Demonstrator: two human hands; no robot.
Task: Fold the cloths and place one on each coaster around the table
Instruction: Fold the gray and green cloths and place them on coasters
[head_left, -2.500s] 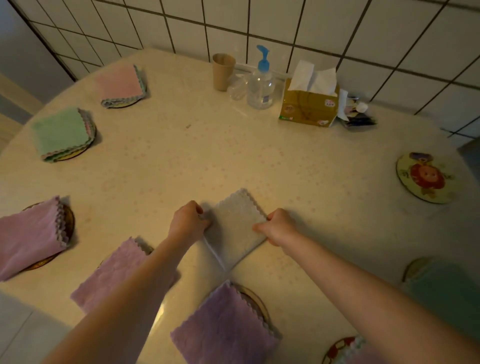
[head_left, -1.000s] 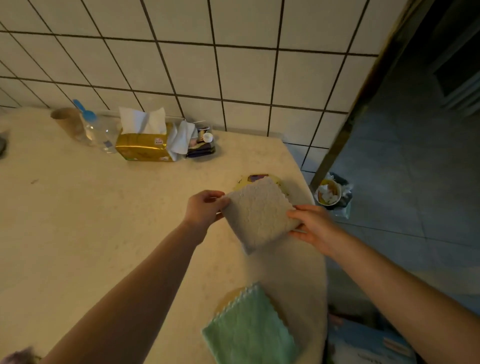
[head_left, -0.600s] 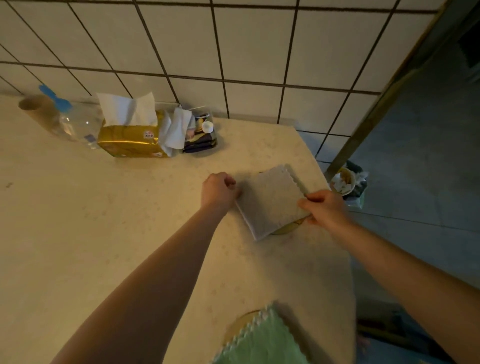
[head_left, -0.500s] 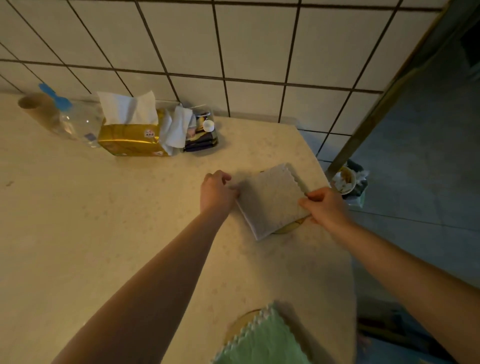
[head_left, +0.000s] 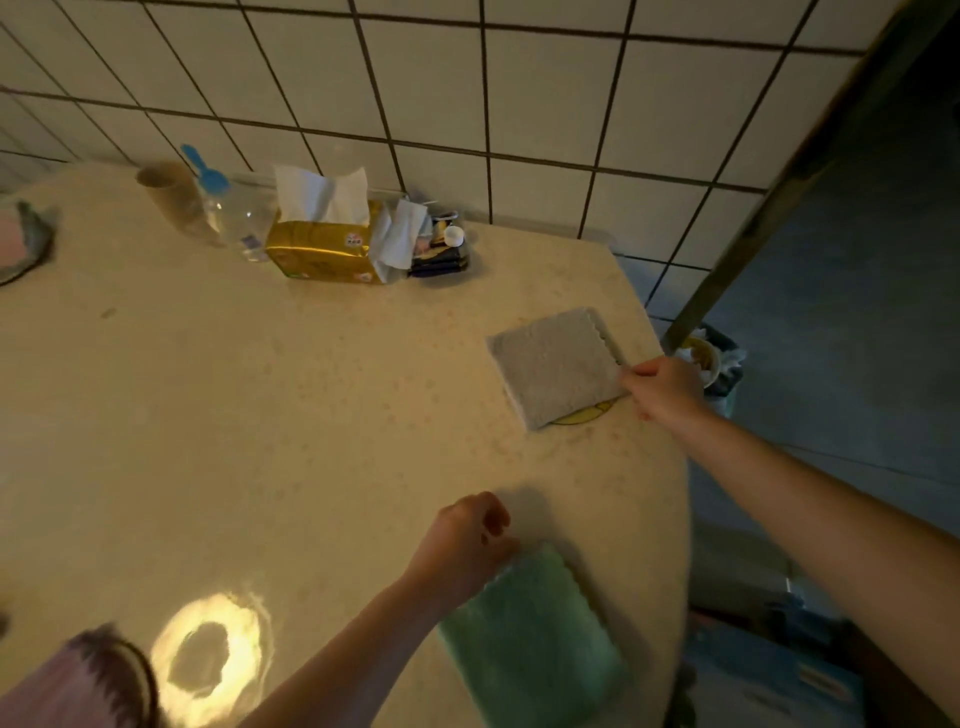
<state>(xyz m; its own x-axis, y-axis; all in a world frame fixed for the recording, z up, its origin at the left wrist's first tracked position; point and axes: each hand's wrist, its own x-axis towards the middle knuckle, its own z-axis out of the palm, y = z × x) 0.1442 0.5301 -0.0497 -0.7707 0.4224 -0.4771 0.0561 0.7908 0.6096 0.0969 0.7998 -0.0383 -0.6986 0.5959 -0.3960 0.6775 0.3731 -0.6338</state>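
Note:
A folded grey cloth (head_left: 556, 364) lies on a yellow coaster (head_left: 582, 415) near the table's right edge, and only a sliver of the coaster shows. My right hand (head_left: 665, 389) pinches the cloth's right corner. My left hand (head_left: 462, 540) hovers nearer to me with loosely curled fingers and holds nothing, just above the far corner of a folded green cloth (head_left: 530, 639). A folded pink cloth (head_left: 52, 691) sits on a coaster (head_left: 140, 675) at the bottom left. Another pink cloth (head_left: 10, 244) shows at the far left edge.
A gold tissue box (head_left: 322, 249), a pump bottle (head_left: 234, 218), a paper cup (head_left: 171, 192) and small items stand along the tiled wall. The beige table (head_left: 260, 415) curves off at the right, with a small bin (head_left: 717, 364) on the floor beyond it.
My left hand has let go of the grey cloth and pulled back toward me, above the green cloth. The grey cloth now lies flat on the coaster, my right hand still at its corner.

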